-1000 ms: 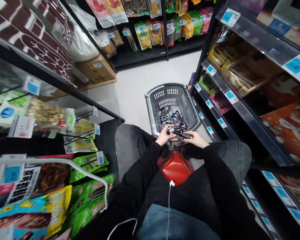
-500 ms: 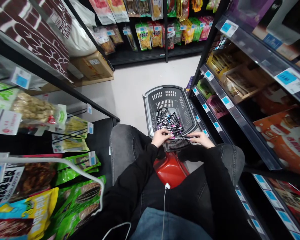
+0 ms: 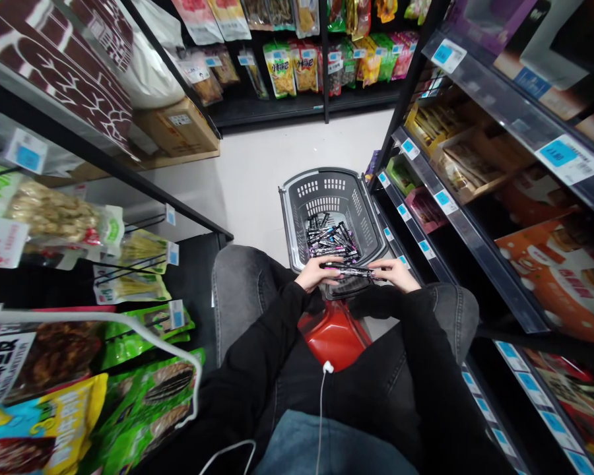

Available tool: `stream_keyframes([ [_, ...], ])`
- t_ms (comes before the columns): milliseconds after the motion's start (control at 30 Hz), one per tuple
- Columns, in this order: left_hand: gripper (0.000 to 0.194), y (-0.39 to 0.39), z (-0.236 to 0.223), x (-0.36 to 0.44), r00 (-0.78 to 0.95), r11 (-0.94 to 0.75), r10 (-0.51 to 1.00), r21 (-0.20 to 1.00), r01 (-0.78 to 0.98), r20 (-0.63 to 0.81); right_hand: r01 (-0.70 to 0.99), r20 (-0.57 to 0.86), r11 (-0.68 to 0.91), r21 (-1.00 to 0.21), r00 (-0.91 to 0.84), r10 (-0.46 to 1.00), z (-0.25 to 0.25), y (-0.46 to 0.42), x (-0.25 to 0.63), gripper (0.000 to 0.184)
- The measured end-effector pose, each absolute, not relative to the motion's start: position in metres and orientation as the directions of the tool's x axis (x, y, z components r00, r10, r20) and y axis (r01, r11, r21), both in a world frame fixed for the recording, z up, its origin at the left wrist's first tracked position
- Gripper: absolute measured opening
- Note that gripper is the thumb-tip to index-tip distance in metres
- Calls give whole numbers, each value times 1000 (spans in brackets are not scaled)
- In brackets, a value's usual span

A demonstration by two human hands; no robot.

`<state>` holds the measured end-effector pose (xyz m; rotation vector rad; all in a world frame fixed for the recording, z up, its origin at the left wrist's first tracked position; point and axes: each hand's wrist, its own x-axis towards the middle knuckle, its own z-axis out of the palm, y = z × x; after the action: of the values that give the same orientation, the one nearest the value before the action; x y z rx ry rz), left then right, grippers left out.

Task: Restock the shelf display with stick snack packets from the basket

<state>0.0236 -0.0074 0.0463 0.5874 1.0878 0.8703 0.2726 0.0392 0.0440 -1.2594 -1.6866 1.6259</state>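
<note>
Both hands are closed on a slim black stick-shaped item [image 3: 351, 270], held level over the near rim of a grey plastic basket [image 3: 375, 221]. My left hand [image 3: 317, 273] pinches its left end, where some pink shows. At the other end, my right hand [image 3: 395, 274] has it between thumb and fingers. More than one stick may be in the hands; I cannot tell. Inside the basket lies a loose pile of similar black sticks [image 3: 332, 239] with purple and blue marks. Their exact kind is too small to make out.
A red plastic thing [image 3: 335, 338] sits between my knees, below a white earphone cable [image 3: 321, 415]. Bagged snacks [image 3: 153, 396] hang on the left rack. Shelves with price tags [image 3: 569, 158] rise close on the right. A carton [image 3: 178, 128] stands at the back left.
The view has shifted slightly. The left fingers have changed their hold, now lying further along the stick. Both hands remain over the basket's near rim.
</note>
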Motion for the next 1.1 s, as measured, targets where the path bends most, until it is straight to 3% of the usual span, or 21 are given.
stream_keyframes([
  [167, 29, -6, 46, 23, 131, 552, 828, 752, -361, -545, 116, -236, -205, -972, -434, 870, 45, 37, 271, 36],
  [400, 26, -4, 47, 21, 89, 498, 859, 782, -375, -505, -118, -317, -393, -912, -407, 857, 52, 34, 270, 44],
  [833, 36, -3, 42, 25, -18, 441, 876, 815, -376, -482, -23, -187, -194, -981, -179, 966, 44, 35, 256, 23],
  [1100, 35, -2, 39, 25, -158, 309, 908, 874, -375, -389, 48, -123, -114, -992, -240, 963, 40, 33, 248, 24],
])
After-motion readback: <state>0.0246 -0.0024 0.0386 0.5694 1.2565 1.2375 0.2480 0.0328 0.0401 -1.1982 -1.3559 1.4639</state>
